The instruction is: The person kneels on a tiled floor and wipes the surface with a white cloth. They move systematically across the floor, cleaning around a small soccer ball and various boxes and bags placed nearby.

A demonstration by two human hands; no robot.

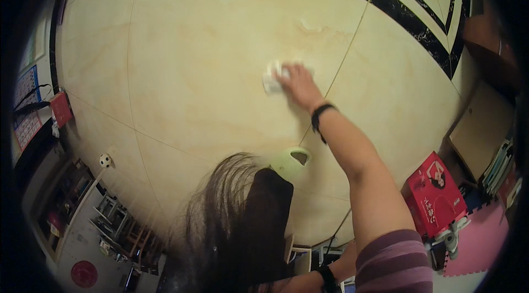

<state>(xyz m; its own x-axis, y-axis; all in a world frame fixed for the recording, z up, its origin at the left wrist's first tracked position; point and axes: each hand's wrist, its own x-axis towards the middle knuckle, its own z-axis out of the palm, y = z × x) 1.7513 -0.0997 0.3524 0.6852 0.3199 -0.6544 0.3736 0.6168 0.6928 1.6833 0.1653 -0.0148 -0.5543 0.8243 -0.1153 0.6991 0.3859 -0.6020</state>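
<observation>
My right hand (299,86) presses a white cloth or wad of paper (272,80) against the pale marble-look tile floor (206,53). Its fingers are spread over the white material, and both are blurred. A black band (322,117) circles the right wrist. My left hand (346,260) shows only in part at the bottom, behind the right arm with its striped purple sleeve (392,260); its fingers are hidden. Long dark hair (231,210) hangs across the lower middle. Beyond the dark leg, the toe of a light green slipper (285,165) rests on the floor.
On the right are a red printed box (434,198), shoes (451,243), a pink foam mat (479,239) and a wooden cabinet (481,123). A small black-and-white ball (105,161) and stacked chairs (113,218) are left. A black border (407,20) crosses the floor.
</observation>
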